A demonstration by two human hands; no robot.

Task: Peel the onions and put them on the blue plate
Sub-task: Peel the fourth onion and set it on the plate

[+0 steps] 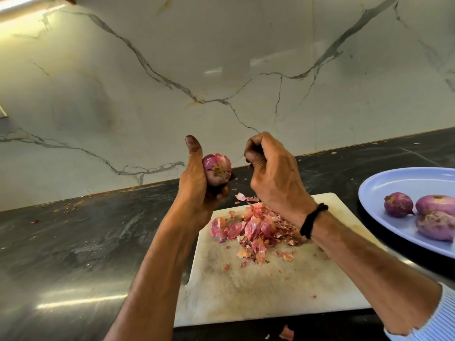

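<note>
My left hand [197, 183] grips a partly peeled red onion [216, 167] above the far edge of the white cutting board [246, 291], thumb pointing up and root end facing me. My right hand [270, 173] hovers just right of the onion with its fingers curled tight; nothing shows plainly inside them. A piece of skin [240, 196] hangs in the air below the hands. At the right edge, the blue plate [394, 183] holds three peeled onions [398, 205].
A pile of pink onion skins [253, 225] lies on the board's far half. The board sits on a dark, glossy countertop [86, 242] strewn with small scraps. A white marble backsplash [221, 70] rises behind. One skin piece [286, 333] lies before the board.
</note>
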